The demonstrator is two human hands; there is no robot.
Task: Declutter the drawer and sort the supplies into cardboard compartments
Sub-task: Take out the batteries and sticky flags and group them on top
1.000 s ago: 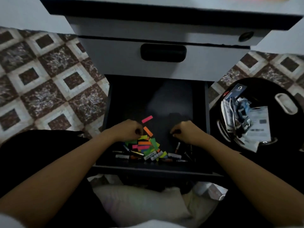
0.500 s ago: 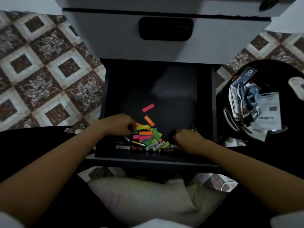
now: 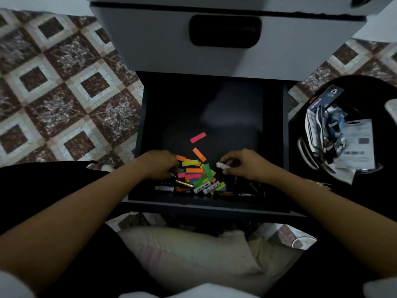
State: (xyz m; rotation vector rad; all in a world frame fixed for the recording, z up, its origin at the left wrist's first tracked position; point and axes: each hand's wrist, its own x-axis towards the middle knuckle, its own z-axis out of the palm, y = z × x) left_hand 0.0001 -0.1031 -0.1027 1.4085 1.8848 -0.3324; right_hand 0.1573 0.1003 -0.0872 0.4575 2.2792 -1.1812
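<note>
The dark drawer (image 3: 214,100) stands pulled open below me. Near its front lies a pile of coloured paper strips (image 3: 196,168) in pink, orange, green and yellow. Several batteries and pens (image 3: 193,189) line the front wall. My left hand (image 3: 160,165) is curled at the left side of the pile, its fingertips down among the strips; whether it holds anything is hidden. My right hand (image 3: 242,165) hovers at the right of the pile and pinches a small white battery (image 3: 222,165) between thumb and fingers.
A black round bin (image 3: 365,93) at the right holds packaging and crumpled papers (image 3: 335,134). A shut grey drawer with a black handle (image 3: 224,31) is above. Patterned tile floor (image 3: 60,93) lies at the left. A pale cushion (image 3: 189,252) sits under the drawer front.
My right hand has risen from the drawer's front right corner and now pinches a small white battery. My left hand stays at the pile's left edge. The camera has tilted down.
</note>
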